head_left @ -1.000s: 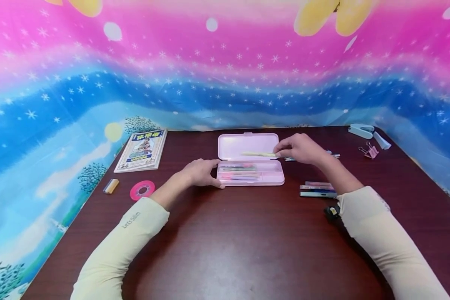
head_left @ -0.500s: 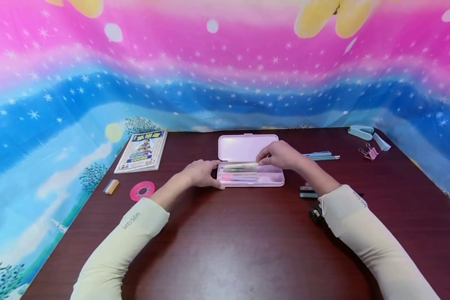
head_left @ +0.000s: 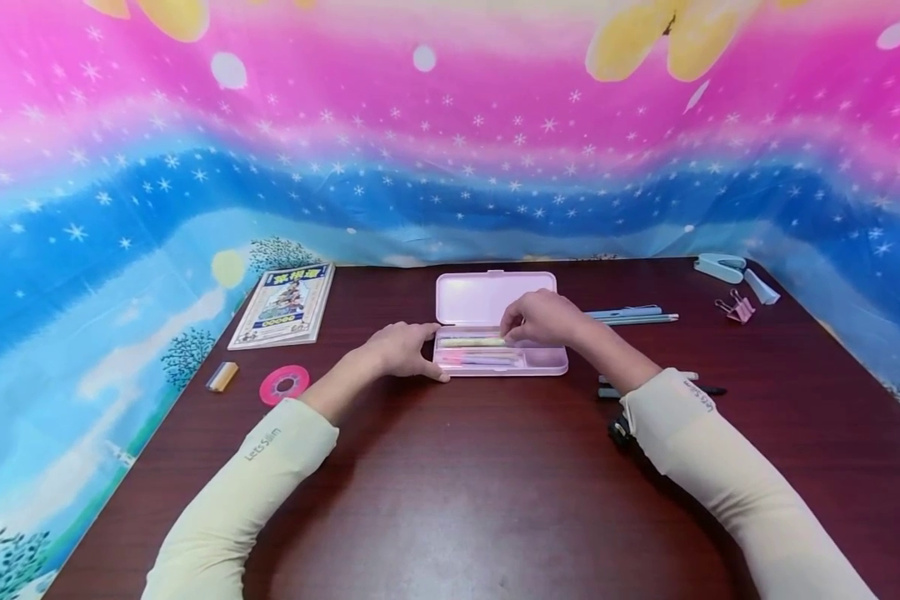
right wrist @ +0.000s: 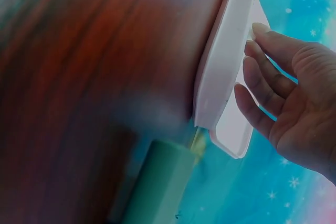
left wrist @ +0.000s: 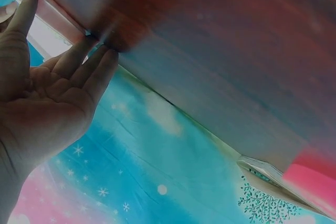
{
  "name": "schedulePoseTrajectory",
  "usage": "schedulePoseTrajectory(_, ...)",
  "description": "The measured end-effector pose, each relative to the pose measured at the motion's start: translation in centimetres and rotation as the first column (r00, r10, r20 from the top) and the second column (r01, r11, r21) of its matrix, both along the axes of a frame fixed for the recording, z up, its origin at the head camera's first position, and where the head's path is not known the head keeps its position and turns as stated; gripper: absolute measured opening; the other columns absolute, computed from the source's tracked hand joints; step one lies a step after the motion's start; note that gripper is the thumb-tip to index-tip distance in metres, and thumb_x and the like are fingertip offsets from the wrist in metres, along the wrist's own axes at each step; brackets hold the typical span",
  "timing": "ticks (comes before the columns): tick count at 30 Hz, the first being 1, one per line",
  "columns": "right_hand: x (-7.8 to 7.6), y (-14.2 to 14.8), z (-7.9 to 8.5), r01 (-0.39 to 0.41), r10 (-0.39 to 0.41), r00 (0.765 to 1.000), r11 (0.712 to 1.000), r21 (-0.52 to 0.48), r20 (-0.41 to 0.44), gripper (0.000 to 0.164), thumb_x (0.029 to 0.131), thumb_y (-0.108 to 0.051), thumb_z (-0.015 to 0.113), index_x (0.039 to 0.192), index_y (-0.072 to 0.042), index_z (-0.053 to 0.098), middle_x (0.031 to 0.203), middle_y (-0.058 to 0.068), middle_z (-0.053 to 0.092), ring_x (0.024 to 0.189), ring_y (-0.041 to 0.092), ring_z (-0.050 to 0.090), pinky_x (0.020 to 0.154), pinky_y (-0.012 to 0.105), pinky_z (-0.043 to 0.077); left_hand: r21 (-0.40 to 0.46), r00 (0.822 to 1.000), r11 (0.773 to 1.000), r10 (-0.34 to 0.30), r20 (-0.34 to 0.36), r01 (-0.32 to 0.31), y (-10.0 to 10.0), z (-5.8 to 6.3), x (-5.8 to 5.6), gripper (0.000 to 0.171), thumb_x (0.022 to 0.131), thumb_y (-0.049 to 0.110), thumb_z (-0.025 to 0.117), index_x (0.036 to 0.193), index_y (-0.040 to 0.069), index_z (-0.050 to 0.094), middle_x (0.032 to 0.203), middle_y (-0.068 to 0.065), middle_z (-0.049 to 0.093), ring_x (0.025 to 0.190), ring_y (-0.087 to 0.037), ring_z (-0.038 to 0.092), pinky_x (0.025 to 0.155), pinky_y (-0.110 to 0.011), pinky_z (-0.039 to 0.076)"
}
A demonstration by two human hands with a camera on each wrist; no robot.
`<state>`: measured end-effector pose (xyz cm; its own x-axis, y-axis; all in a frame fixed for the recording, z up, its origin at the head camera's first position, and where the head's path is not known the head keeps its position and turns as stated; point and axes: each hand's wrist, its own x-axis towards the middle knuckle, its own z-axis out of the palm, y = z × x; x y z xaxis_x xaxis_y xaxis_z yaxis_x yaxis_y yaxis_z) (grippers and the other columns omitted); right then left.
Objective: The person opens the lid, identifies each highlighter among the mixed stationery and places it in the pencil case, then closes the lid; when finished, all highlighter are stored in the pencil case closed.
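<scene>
A pale pink pencil case (head_left: pixel 546 358) lies with its lid (head_left: pixel 487 297) raised at the back and several pens in its left part. My left hand (head_left: pixel 401 348) holds the case's left end, thumb at the front corner and fingers at the back one. In the left wrist view, that hand (left wrist: pixel 58 98) has its fingertips right at the case. My right hand (head_left: pixel 543 319) is over the case and pinches the right end of a yellow pen (head_left: pixel 471 342) lying along the back compartment. In the right wrist view, its thumb and index fingertip (right wrist: pixel 257 29) dip past the case wall (right wrist: pixel 223 61).
Blue pens (head_left: pixel 630 313) lie behind the right wrist; more pens (head_left: pixel 611 392) lie under the right forearm. A stapler (head_left: pixel 720 267) and a pink binder clip (head_left: pixel 737 308) sit far right. To the left are a book (head_left: pixel 281 304), an eraser (head_left: pixel 222 377) and a pink tape roll (head_left: pixel 284 384).
My right hand has carried the yellow pen left and down from before the lid into the case's back compartment. The left hand has stayed on the case's left end.
</scene>
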<state>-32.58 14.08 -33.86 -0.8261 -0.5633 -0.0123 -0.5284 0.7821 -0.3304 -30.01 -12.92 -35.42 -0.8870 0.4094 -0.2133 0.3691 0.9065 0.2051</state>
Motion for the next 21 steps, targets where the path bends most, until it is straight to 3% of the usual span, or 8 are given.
schedulePoseTrajectory(8,0.4,2.6,1.1,-0.012,0.011,0.999,1.0,-0.026,-0.049,0.009,0.091,-0.021,0.076,0.098,-0.018,0.08,0.095,-0.003,0.077,0.09,0.015,0.069,0.086,0.04,0.053,-0.006,1.0,1.0,-0.001,0.004,0.001,0.0,0.2,0.1,0.097,0.081,0.057,0.079,0.156,0.012,0.039,0.151,-0.011,0.054,0.135,-0.032,0.053,0.114,-0.048,0.042)
schedulePoseTrajectory(15,1.0,8.2,2.2,0.077,-0.081,0.994,0.995,-0.059,-0.07,0.013,0.093,-0.024,0.075,0.103,-0.02,0.08,0.103,-0.002,0.078,0.092,0.018,0.068,0.088,0.044,0.051,-0.004,1.0,1.0,0.003,-0.003,-0.003,0.1,0.3,0.0,0.096,0.081,0.057,0.079,0.157,0.013,0.039,0.152,-0.009,0.054,0.136,-0.032,0.052,0.114,-0.048,0.041)
schedulePoseTrajectory(21,2.2,13.8,2.0,0.131,-0.132,0.991,0.99,-0.049,-0.007,0.017,0.094,-0.029,0.073,0.107,-0.022,0.079,0.11,-0.001,0.077,0.1,0.018,0.068,0.088,0.042,0.051,-0.005,1.0,1.0,-0.004,0.007,0.004,0.2,0.2,-0.1,0.097,0.081,0.056,0.079,0.157,0.011,0.038,0.152,-0.011,0.053,0.136,-0.034,0.052,0.113,-0.049,0.042)
